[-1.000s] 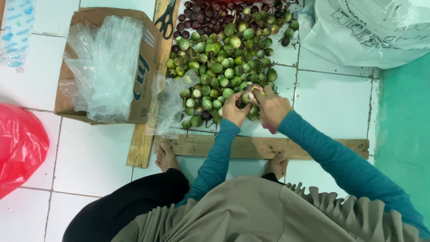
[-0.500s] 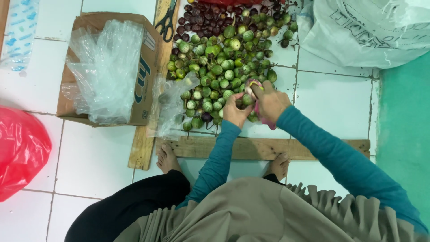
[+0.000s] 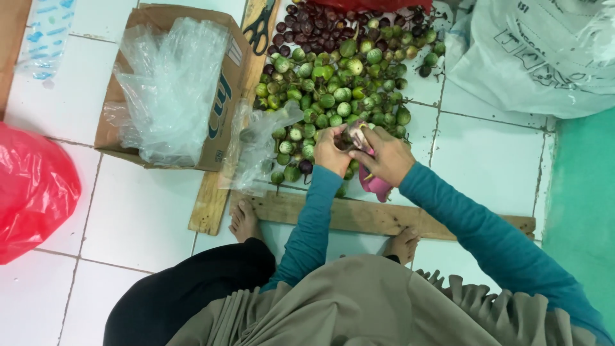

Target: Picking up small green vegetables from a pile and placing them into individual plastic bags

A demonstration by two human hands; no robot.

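Left hand closed around 1 small fruit, held at the near edge of the fruit pile. Right hand clenched on a pink-handled tool, thumb and fingers pressed toward the held fruit; tool tip hidden between the 2 hands. Both hands touching at the fruit, above the white tile floor. Pile mostly green, with dark purple fruit at the far end. Clear plastic bag just left of the left hand, touching the pile. Cardboard box further left, filled with clear bags. Scissors on a wooden plank beside the box. Second plank lying across under both forearms, bare feet at its near edge. Red bag at far left, white sack at upper right.
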